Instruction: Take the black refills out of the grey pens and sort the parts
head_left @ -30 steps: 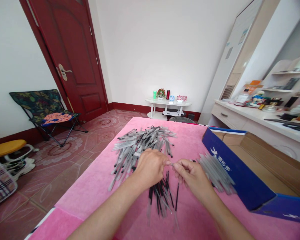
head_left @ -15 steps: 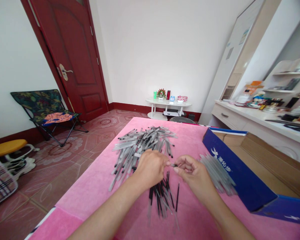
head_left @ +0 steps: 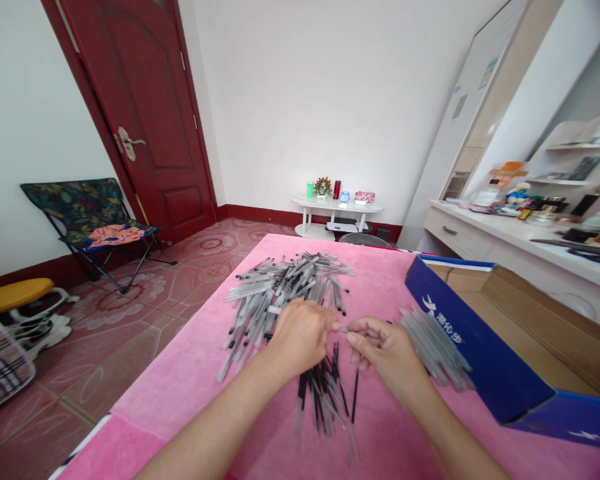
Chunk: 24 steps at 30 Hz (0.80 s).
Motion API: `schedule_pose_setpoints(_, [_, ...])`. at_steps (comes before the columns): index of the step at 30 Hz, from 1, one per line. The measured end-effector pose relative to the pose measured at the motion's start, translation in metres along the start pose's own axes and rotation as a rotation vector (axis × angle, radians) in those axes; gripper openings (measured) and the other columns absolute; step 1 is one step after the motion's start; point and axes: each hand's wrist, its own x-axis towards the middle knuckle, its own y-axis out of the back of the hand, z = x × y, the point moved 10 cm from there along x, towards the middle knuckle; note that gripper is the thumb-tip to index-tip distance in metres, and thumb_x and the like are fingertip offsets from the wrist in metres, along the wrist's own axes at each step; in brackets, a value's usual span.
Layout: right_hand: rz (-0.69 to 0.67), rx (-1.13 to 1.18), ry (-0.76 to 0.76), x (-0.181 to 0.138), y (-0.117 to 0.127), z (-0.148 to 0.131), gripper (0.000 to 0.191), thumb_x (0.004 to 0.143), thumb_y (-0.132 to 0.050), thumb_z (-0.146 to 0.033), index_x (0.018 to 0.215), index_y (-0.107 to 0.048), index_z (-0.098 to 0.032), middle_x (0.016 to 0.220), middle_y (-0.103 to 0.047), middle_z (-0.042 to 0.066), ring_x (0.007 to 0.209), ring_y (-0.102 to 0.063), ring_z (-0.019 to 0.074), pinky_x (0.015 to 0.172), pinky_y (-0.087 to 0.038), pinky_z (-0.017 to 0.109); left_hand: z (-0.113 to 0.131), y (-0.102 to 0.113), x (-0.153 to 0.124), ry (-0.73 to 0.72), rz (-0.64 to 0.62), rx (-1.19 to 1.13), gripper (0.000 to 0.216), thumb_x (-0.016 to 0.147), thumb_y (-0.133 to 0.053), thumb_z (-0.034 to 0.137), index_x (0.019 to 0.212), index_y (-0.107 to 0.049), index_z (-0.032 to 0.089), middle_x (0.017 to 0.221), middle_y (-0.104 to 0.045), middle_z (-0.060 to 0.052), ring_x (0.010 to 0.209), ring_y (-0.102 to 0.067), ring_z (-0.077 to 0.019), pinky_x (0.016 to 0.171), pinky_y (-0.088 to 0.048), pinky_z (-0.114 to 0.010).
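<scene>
My left hand (head_left: 305, 333) is closed around a pen; its pale end (head_left: 274, 310) sticks out on the far side of the fist and its tip (head_left: 344, 329) on the other. The fingertips of my right hand (head_left: 380, 340) pinch at that tip, so the hands nearly meet. Beyond my left hand spreads a heap of translucent grey pens (head_left: 290, 283), many with dark ends. Several thin black pen refills (head_left: 323, 400) lie in a loose fan below the hands. Right of my right hand, a neat pile of clear pen barrels (head_left: 437, 350) rests against a box.
The blue cardboard box (head_left: 480, 353), with its brown inside visible, stands on the pink cloth (head_left: 190, 393) at the right. A cluttered white dresser (head_left: 510, 233) is behind it. A folding chair (head_left: 80, 220) and a yellow stool (head_left: 17, 293) stand at the left.
My right fingers have closed in on the pen tip and shifted slightly left. The dark part that showed between the hands is now mostly covered. My left hand has stayed in place.
</scene>
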Motion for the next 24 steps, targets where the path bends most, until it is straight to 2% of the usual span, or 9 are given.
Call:
schedule_pose_setpoints(4, [-0.016,0.02,0.014,0.001,0.003,0.001,0.02,0.071,-0.06,-0.031,0.08,-0.057,-0.013,0.054,-0.057,-0.001,0.046,-0.054,0.0111,0.044,-0.044,0.022,-0.007,0.003,0.001,0.037,0.026,0.015,0.023,0.081,-0.041,0.021,0.072,-0.062,0.021,0.073,-0.065,-0.004,0.073,-0.057,-0.0181,0.065,-0.032,-0.027])
schedule_pose_setpoints(10, [-0.054,0.051,-0.038,0.005,0.01,0.005,0.025,0.067,-0.063,-0.033,0.084,-0.058,-0.014,0.073,-0.064,0.005,0.063,-0.063,0.0163,0.056,-0.048,0.026,-0.03,0.014,0.001,0.175,0.082,0.02,0.026,0.084,-0.038,0.024,0.073,-0.062,0.02,0.073,-0.064,-0.004,0.076,-0.057,-0.0172,0.065,-0.032,-0.025])
schedule_pose_setpoints(13, [-0.008,-0.143,-0.014,0.009,0.028,0.006,0.019,0.069,-0.058,-0.032,0.077,-0.058,-0.015,0.067,-0.062,0.003,0.059,-0.06,0.0148,0.051,-0.044,0.023,-0.036,0.015,0.0,0.216,0.089,-0.015,0.029,0.085,-0.036,0.027,0.072,-0.061,0.02,0.071,-0.064,-0.003,0.073,-0.057,-0.016,0.064,-0.033,-0.024])
schedule_pose_setpoints(17, [0.062,-0.702,0.057,0.014,0.056,0.008,0.012,0.07,-0.054,-0.026,0.063,-0.059,-0.018,0.055,-0.059,0.0,0.053,-0.055,0.0135,0.047,-0.035,0.023,-0.036,0.015,0.0,0.214,0.099,-0.072,0.028,0.085,-0.037,0.027,0.072,-0.061,0.02,0.071,-0.063,-0.003,0.076,-0.057,-0.0161,0.066,-0.034,-0.023])
schedule_pose_setpoints(20, [0.091,-1.042,0.003,0.017,0.071,0.021,0.008,0.064,-0.058,-0.024,0.058,-0.061,-0.02,0.057,-0.062,0.002,0.055,-0.056,0.016,0.048,-0.031,0.024,-0.034,0.015,0.0,0.226,0.102,-0.117,0.026,0.084,-0.039,0.026,0.074,-0.062,0.02,0.072,-0.063,-0.004,0.077,-0.057,-0.0164,0.066,-0.034,-0.023])
schedule_pose_setpoints(22, [0.138,-1.044,-0.018,0.017,0.076,0.023,0.007,0.063,-0.06,-0.026,0.065,-0.065,-0.021,0.066,-0.065,0.004,0.063,-0.058,0.019,0.051,-0.034,0.025,-0.034,0.015,-0.001,0.235,0.11,-0.151,0.026,0.083,-0.04,0.027,0.072,-0.062,0.02,0.07,-0.062,-0.004,0.075,-0.056,-0.0161,0.066,-0.034,-0.023])
schedule_pose_setpoints(24, [0.184,-0.796,-0.005,0.017,0.077,0.019,0.022,0.069,-0.057,-0.037,0.079,-0.067,-0.02,0.078,-0.067,0.008,0.072,-0.06,0.0213,0.057,-0.039,0.027,-0.034,0.014,0.0,0.235,0.124,-0.215,0.027,0.083,-0.04,0.028,0.068,-0.06,0.018,0.064,-0.058,-0.002,0.068,-0.054,-0.0147,0.063,-0.033,-0.022])
